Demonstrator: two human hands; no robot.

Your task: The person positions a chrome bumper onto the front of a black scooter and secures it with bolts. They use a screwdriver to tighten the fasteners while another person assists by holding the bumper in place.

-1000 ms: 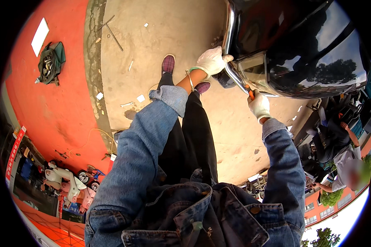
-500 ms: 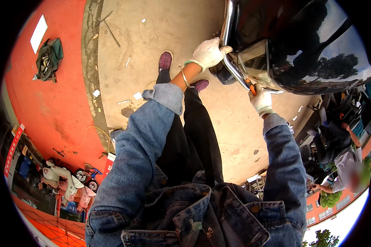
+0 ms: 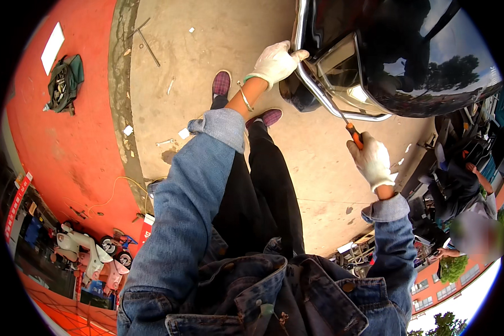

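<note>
My left hand (image 3: pixel 275 63), in a white glove, grips the bent chrome bar (image 3: pixel 321 95) that runs along the edge of a glossy black vehicle body (image 3: pixel 397 67). Behind the bar, a clear lamp lens (image 3: pixel 341 64) is set into that body. My right hand (image 3: pixel 372 161), gloved in white too, is closed round the orange and black handle of a screwdriver (image 3: pixel 353 135). Its thin shaft points up and left toward the lower stretch of the bar. Whether the tip touches anything, I cannot tell.
A T-shaped wrench (image 3: pixel 147 45) and a small spanner (image 3: pixel 166 142) lie on the concrete. An open tool bag (image 3: pixel 65 84) and a white panel (image 3: pixel 52 49) rest on the red floor. Pink and white scooters (image 3: pixel 89 252) stand lower left. Another person (image 3: pixel 479 235) sits at right.
My right hand has drawn back down and to the right with the screwdriver, baring its shaft. My left hand keeps its hold on the bar; the view has shifted slightly.
</note>
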